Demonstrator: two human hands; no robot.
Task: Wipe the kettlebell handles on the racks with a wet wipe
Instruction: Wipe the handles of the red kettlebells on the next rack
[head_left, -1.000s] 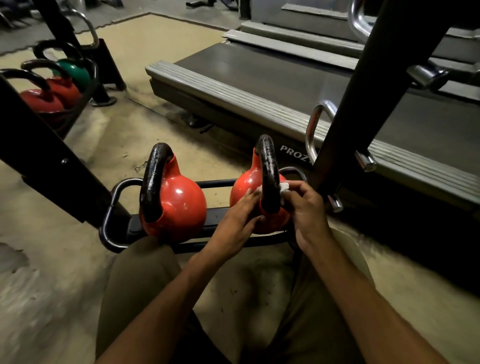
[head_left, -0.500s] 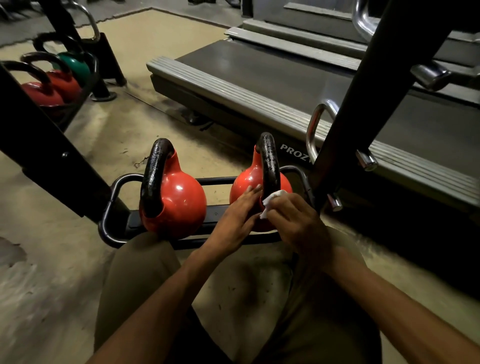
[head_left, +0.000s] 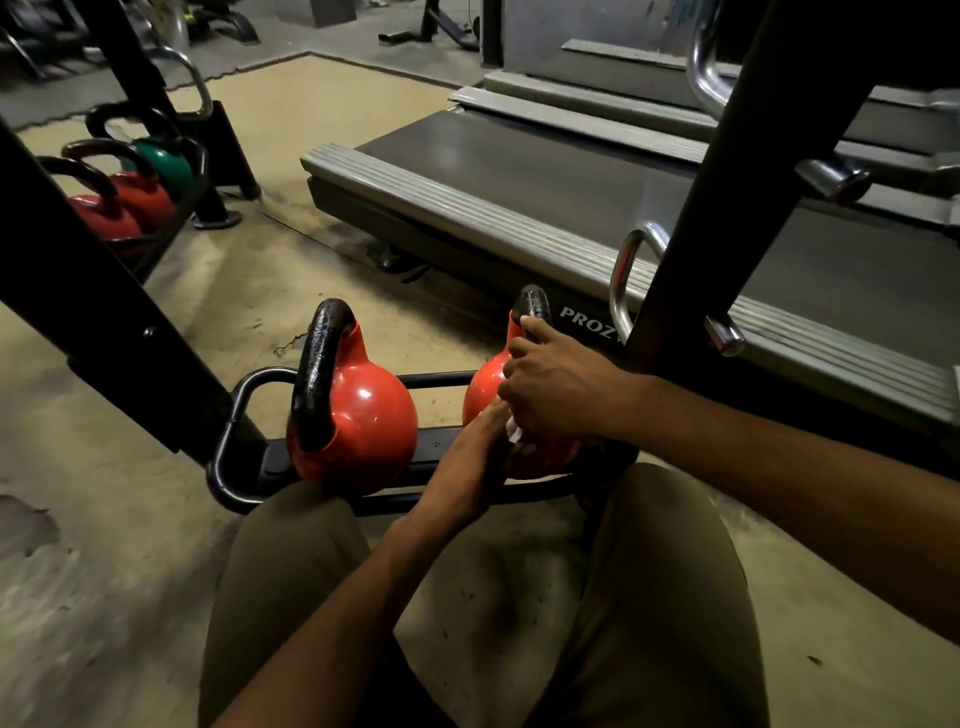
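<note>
Meanwhile the right hand had climbed from the near foot of the black handle to well up its length. Half a second before, it had held the wet wipe just clear of the metal. Its fingers were curled round the handle, and only a white scrap of the wipe showed under the heel of the palm. How much of the wipe lay between palm and metal could not be seen.

The left hand had stayed low. Its fingers lay nearly straight against the right red kettlebell, touching it just beside the wipe and holding nothing that showed.

That kettlebell sat at the right end of the low rack, with the left red kettlebell well apart from it and untouched. The shift likely meant the stroke was running toward the crown of this handle, so this one was about half covered. The neighbour, and the red and green kettlebells on the farther rack, probably remained to do.
</note>
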